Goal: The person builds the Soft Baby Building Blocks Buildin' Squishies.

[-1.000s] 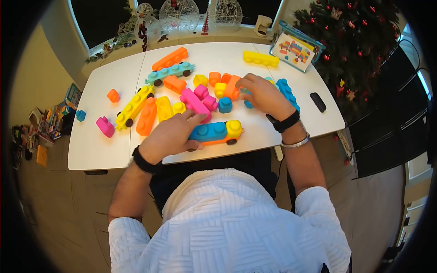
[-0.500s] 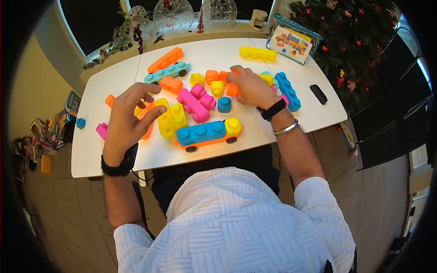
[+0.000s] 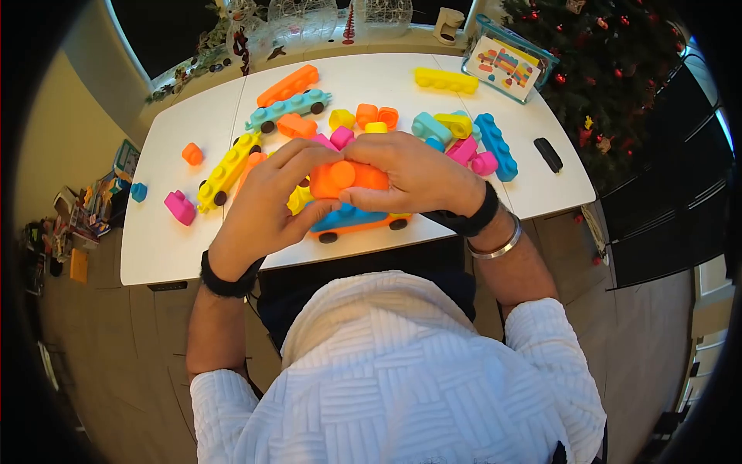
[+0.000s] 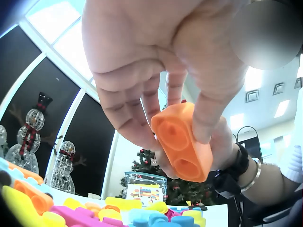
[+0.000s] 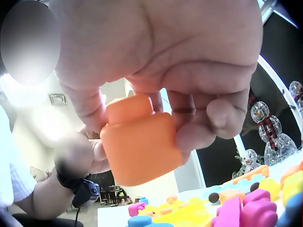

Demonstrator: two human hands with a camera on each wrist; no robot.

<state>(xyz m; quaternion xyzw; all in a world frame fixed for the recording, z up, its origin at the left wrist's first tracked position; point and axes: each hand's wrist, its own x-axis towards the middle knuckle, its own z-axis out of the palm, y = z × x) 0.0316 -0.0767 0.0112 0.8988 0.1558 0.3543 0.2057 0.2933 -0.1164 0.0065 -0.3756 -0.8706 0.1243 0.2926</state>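
Both hands hold an orange toy block point(image 3: 352, 179) above the table. My left hand point(image 3: 267, 197) pinches it from the left between thumb and fingers. From the other side my right hand point(image 3: 425, 172) grips it, thumb along the near face. Two round hollows show on the block's underside point(image 4: 177, 146) in the left wrist view. A smooth side and a stud appear in the right wrist view. Below the hands stands a wheeled toy wagon, with a blue block point(image 3: 352, 219) on its orange base; the hands partly hide it.
Several loose blocks lie farther back, including a pink block point(image 3: 462, 149) and a long blue block point(image 3: 496, 147). A yellow wheeled base point(image 3: 230, 172) and a turquoise wheeled base point(image 3: 290, 110) lie to the left and behind. At the back right is a clear toy bag point(image 3: 506, 66); a black case point(image 3: 548, 155) lies right.
My right hand has brought an orange block from among the blocks at the back toward me. My left hand left the wagon, rose leftward, then came in to grip the block too.
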